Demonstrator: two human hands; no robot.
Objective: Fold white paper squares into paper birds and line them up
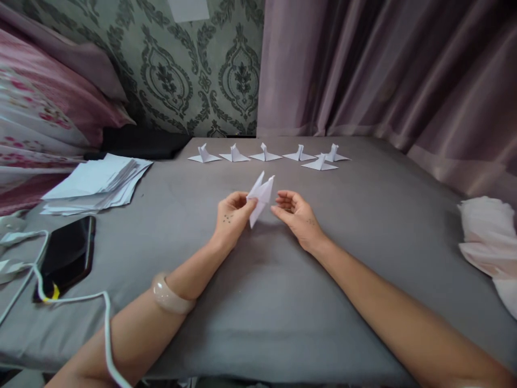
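Between thumb and fingers, my left hand (233, 216) pinches a white folded paper crane (261, 195) above the middle of the grey-covered table. Two narrow points of the paper rise upward, one with a small bent tip. Just to the right of it, my right hand (298, 218) is apart from the paper, its fingers loosely curved and the thumb separated from them, holding nothing. Beyond my hands stands a row of several similar white paper cranes (265, 154), wings spread flat. One crane (320, 163) sits a little nearer than the others at the right end.
A stack of white paper sheets (95, 186) lies at the left, in front of a black folded item (141, 142). Nearer are a black phone (68, 253) and a white cable (105, 318) passing over my left forearm. Pale cloth (488, 231) rests at the right edge.
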